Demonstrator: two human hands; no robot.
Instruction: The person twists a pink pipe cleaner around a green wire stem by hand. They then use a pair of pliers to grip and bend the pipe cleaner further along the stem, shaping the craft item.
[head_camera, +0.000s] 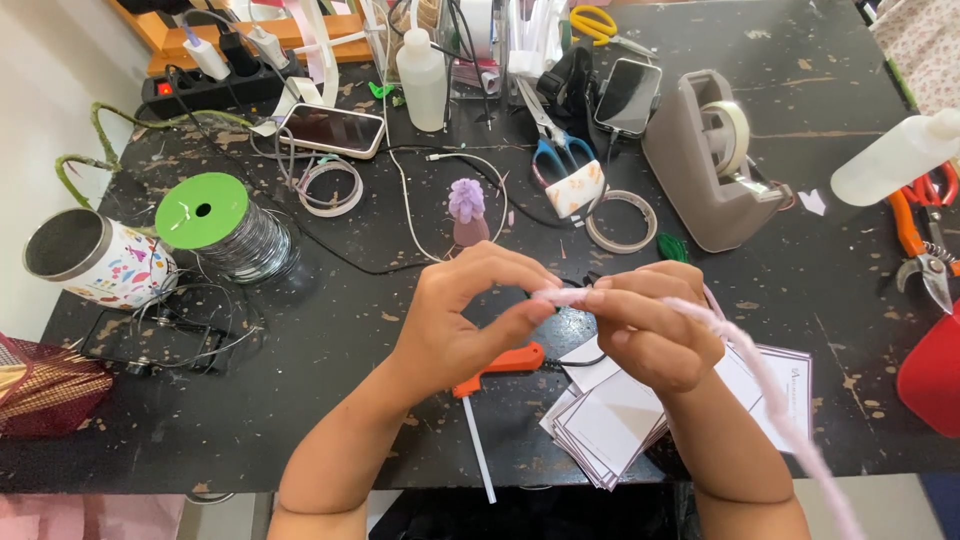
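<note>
Both hands met above the dark, paint-flecked surface (300, 400), pinching a pale pink fuzzy chenille stem (745, 365) between them. The left hand (465, 320) gripped its near end with thumb and fingertips; the right hand (650, 330) was closed around it just beside, and the stem's free length trailed off over the right wrist (towards the lower edge of the view). Under the hands lay an orange-handled tool (500, 365) and a fanned stack of white cards (610, 420). Behind them stood a small lilac fuzzy flower figure (467, 210), with a grey tape dispenser (705, 165) farther right.
</note>
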